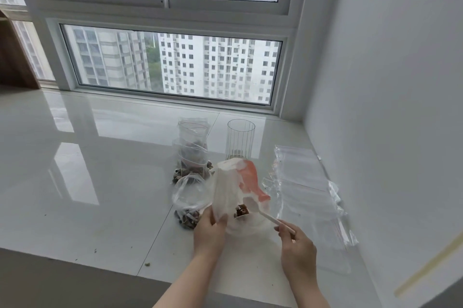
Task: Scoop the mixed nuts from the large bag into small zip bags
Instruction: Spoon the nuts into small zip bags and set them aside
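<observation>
Left grip: the left hand (209,231) pinches the near edge of the large white and orange plastic bag (235,190), thumb and fingers curled over the rim and holding its mouth up and open.
Right grip: the right hand (298,251) pinches the handle end of a white plastic spoon (266,217); the fingers are curled round it.
Spoon: its bowl reaches into the mouth of the large bag, just beside the nuts.
Mixed nuts: a brown clump (241,211) shows inside the opening of the large bag, between the two hands.
Near small bag: a clear zip bag (188,197) lies just left of the large bag, mouth gaping, with nuts in its bottom.
Filled bags: a standing cluster of clear zip bags (191,154) holding nuts sits behind it.
Glass: a tall clear ribbed tumbler (240,138) stands behind the large bag.
Spare bags: a flat stack of clear zip bags (305,187) lies to the right, near the wall.
Surface: a glossy white windowsill counter (87,157) bears all of this.
</observation>
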